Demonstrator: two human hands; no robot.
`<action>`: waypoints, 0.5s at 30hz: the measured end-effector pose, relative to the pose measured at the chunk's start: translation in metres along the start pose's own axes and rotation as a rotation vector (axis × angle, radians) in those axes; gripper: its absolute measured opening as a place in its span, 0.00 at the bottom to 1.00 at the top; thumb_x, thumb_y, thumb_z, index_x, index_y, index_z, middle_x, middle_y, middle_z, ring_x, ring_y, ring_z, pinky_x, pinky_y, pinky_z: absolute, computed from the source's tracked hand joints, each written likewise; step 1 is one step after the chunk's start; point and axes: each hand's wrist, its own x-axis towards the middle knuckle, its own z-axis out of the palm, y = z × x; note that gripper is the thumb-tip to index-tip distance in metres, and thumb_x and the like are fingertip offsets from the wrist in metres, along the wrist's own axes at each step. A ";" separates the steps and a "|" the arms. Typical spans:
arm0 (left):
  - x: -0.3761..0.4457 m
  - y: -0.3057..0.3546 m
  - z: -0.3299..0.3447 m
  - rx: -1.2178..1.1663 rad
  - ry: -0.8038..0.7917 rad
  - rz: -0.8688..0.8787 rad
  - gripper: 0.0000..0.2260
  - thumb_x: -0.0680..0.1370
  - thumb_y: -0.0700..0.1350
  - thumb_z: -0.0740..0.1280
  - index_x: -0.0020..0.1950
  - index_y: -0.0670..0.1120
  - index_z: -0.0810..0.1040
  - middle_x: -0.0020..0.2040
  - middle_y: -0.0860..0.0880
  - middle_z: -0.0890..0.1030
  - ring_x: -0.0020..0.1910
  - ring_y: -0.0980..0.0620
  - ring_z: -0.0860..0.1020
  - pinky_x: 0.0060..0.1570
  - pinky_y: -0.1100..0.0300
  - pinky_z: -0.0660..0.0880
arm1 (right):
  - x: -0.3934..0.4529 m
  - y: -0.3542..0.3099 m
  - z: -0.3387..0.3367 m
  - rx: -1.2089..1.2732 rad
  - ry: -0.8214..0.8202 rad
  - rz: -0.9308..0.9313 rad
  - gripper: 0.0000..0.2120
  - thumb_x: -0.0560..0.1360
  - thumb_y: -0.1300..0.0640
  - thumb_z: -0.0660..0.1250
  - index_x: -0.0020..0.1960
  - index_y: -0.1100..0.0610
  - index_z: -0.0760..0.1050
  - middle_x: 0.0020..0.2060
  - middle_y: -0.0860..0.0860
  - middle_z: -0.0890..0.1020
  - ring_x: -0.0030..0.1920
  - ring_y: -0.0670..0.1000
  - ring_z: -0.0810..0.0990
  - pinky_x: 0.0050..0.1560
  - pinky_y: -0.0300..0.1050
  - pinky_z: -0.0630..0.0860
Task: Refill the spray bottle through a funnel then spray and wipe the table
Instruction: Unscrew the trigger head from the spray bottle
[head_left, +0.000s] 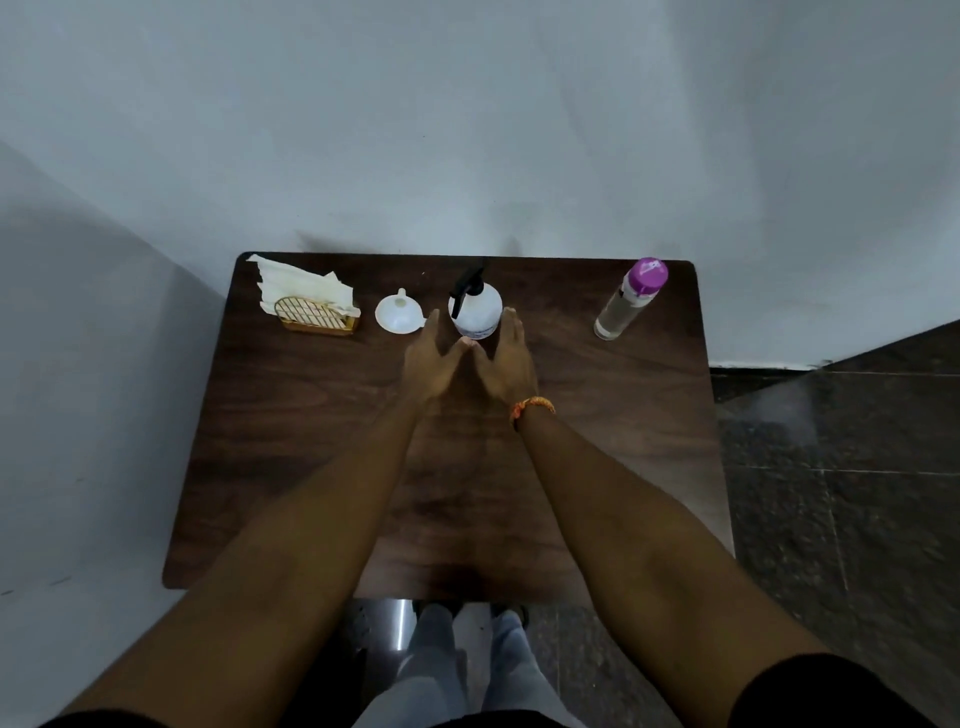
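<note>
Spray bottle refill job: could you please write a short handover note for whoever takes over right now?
Left hand and right hand: both open, fingers straight, reaching either side of the spray bottle, gripping nothing yet.
Funnel lies just left of the bottle; purple-capped refill bottle stands at far right; napkins in their holder, far left.
Done: nothing visible; sprayer head is on.
Left: uncap, funnel, pour, spray, wipe the table.

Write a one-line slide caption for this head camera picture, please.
Both open hands, left hand and right hand, reach toward the spray bottle between funnel and purple-capped bottle.
</note>
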 end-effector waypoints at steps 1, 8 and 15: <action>0.007 -0.003 0.000 -0.016 0.004 0.033 0.23 0.81 0.52 0.69 0.75 0.48 0.71 0.68 0.49 0.80 0.67 0.49 0.77 0.62 0.61 0.71 | 0.007 0.000 0.001 0.016 0.005 0.009 0.41 0.83 0.46 0.67 0.85 0.63 0.51 0.85 0.59 0.55 0.85 0.58 0.53 0.80 0.52 0.59; 0.043 -0.002 0.015 -0.105 0.002 0.053 0.28 0.78 0.49 0.74 0.76 0.50 0.72 0.66 0.54 0.82 0.63 0.58 0.79 0.60 0.67 0.76 | 0.042 -0.003 0.006 0.011 0.021 -0.044 0.32 0.84 0.56 0.64 0.85 0.54 0.57 0.85 0.54 0.57 0.83 0.56 0.59 0.77 0.55 0.67; 0.050 0.014 0.020 -0.232 0.148 0.042 0.17 0.79 0.50 0.74 0.67 0.51 0.81 0.54 0.58 0.84 0.54 0.59 0.81 0.58 0.60 0.79 | 0.041 -0.003 0.018 0.197 0.114 -0.088 0.25 0.82 0.49 0.63 0.78 0.51 0.70 0.75 0.52 0.75 0.77 0.56 0.71 0.75 0.60 0.72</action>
